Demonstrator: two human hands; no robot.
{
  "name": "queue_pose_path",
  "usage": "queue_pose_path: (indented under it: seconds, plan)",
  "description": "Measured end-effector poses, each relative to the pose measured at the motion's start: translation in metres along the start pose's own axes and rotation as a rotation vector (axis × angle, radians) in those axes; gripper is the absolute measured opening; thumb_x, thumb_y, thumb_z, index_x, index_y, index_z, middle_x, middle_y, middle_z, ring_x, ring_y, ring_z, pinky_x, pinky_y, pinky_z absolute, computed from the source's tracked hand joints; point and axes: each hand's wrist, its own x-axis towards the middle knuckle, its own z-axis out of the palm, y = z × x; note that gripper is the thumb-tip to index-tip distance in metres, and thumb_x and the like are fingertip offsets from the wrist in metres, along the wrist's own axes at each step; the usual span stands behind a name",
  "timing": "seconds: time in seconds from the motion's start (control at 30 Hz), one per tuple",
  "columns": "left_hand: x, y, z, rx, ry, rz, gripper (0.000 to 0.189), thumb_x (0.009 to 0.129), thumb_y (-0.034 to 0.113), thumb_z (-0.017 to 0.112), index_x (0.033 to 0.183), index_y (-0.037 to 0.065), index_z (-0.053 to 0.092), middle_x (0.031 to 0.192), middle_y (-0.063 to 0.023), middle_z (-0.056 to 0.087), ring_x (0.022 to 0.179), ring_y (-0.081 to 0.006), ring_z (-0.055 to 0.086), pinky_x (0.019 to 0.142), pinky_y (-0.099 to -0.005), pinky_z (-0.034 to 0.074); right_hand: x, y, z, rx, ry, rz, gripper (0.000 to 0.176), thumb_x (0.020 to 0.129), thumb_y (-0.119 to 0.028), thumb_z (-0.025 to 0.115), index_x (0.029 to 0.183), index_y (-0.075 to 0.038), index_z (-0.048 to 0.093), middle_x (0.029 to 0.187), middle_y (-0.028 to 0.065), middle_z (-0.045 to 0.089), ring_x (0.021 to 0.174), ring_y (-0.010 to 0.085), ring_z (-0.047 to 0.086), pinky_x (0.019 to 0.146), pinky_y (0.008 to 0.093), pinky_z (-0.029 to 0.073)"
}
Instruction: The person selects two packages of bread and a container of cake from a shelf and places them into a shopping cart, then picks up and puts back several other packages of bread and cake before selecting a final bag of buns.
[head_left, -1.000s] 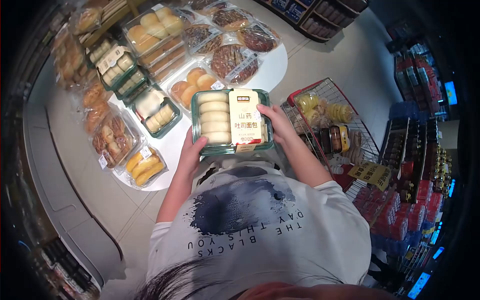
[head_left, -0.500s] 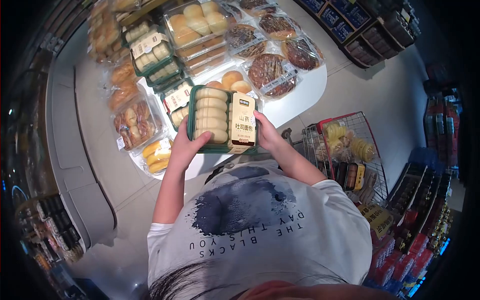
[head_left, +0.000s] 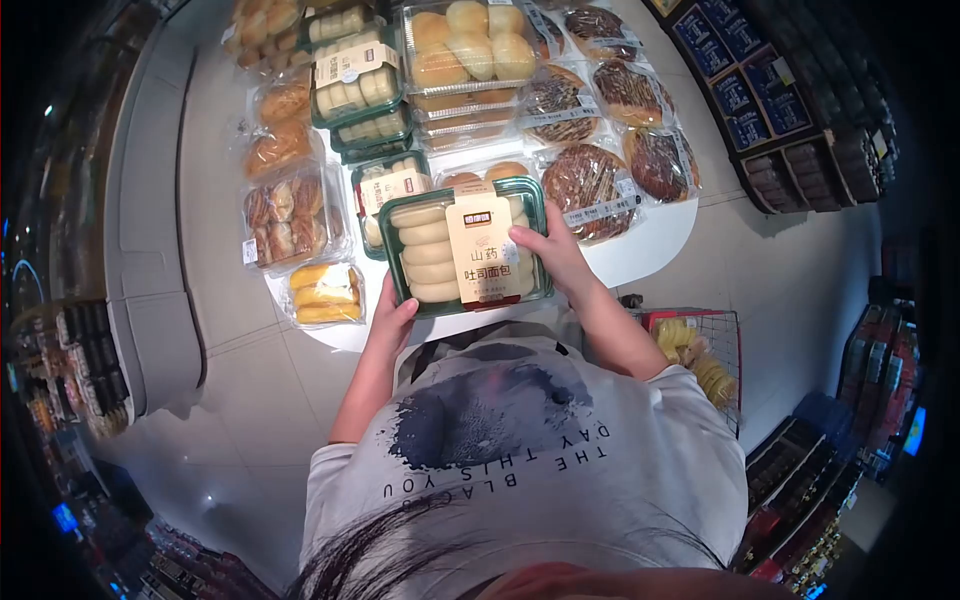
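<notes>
Both my hands hold a clear-lidded green tray of pale bread rolls (head_left: 428, 255) with a cream paper label, raised over the near edge of the white table. At its lower left corner, my left hand (head_left: 392, 312) grips the side with the thumb at the front. Along the right side, my right hand (head_left: 555, 255) is wrapped round the edge, its thumb on the label. The fingers beneath the pack are hidden. Just behind it lies a similar green bread pack (head_left: 392, 190), partly covered. A bag of yellow bread (head_left: 326, 294) rests to the left of my left hand.
On the white table (head_left: 645, 235) are stacked clear boxes of round buns (head_left: 470, 45), more green packs (head_left: 355, 85), and wrapped chocolate-topped breads (head_left: 590, 190). A red-edged shopping cart (head_left: 700, 355) holding goods stands at right. Shelves (head_left: 745, 85) line the far right.
The bread pack has tilted and turned so its label faces up more squarely. My left hand has slid down to its lower corner. The view has turned, leaving less of the cart visible.
</notes>
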Motion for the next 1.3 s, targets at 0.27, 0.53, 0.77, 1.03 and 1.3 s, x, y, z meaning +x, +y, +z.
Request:
queue_pose_path:
  seconds: [0.27, 0.53, 0.77, 1.03, 1.3]
  plan:
    - [0.005, 0.024, -0.058, -0.051, 0.167, -0.03, 0.055, 0.088, 0.041, 0.044, 0.127, 0.004, 0.036, 0.119, -0.012, 0.049, 0.108, -0.0192, 0.05, 0.082, -0.0357, 0.047, 0.017, 0.049, 0.027, 0.352, -0.072, 0.569, 0.053, 0.084, -0.034, 0.053, 0.127, -0.007, 0.037, 0.119, 0.0109, 0.051, 0.107, 0.0232, 0.052, 0.088, 0.0381, 0.044]
    - [0.055, 0.016, -0.134, 0.029, 0.522, -0.382, 0.043, 0.086, 0.037, 0.048, 0.108, -0.001, 0.044, 0.092, -0.0093, 0.047, 0.079, -0.0201, 0.054, 0.07, -0.0377, 0.051, 0.051, 0.097, 0.111, 0.702, 0.131, 0.417, 0.049, 0.086, -0.037, 0.048, 0.125, -0.01, 0.039, 0.118, 0.0096, 0.053, 0.105, 0.0231, 0.055, 0.085, 0.0409, 0.046]
    - [0.093, -0.014, -0.16, -0.308, 0.352, -0.57, 0.044, 0.089, 0.035, 0.04, 0.119, 0.002, 0.042, 0.108, -0.0162, 0.05, 0.096, -0.0317, 0.053, 0.078, -0.0433, 0.05, 0.081, 0.15, 0.162, 0.592, 0.302, 0.317, 0.045, 0.083, -0.034, 0.057, 0.119, -0.011, 0.044, 0.108, 0.0054, 0.056, 0.094, 0.0197, 0.059, 0.073, 0.0405, 0.05]
    - [0.112, -0.018, -0.159, -0.277, 0.345, -0.504, 0.039, 0.091, 0.031, 0.037, 0.115, 0.001, 0.047, 0.109, -0.0142, 0.054, 0.093, -0.0268, 0.056, 0.078, -0.0379, 0.05, 0.073, 0.151, 0.166, 0.528, 0.19, 0.406, 0.05, 0.081, -0.04, 0.059, 0.121, -0.013, 0.047, 0.11, 0.0062, 0.055, 0.095, 0.0204, 0.053, 0.076, 0.0408, 0.046]
    - [0.099, -0.019, -0.173, -0.212, 0.507, -0.598, 0.053, 0.089, 0.039, 0.038, 0.119, -0.004, 0.035, 0.116, -0.0237, 0.046, 0.101, -0.0356, 0.053, 0.089, -0.048, 0.045, 0.013, 0.164, 0.112, 0.632, 0.222, 0.342, 0.04, 0.079, -0.03, 0.062, 0.107, -0.006, 0.045, 0.105, 0.0094, 0.045, 0.092, 0.0254, 0.056, 0.073, 0.0411, 0.05]
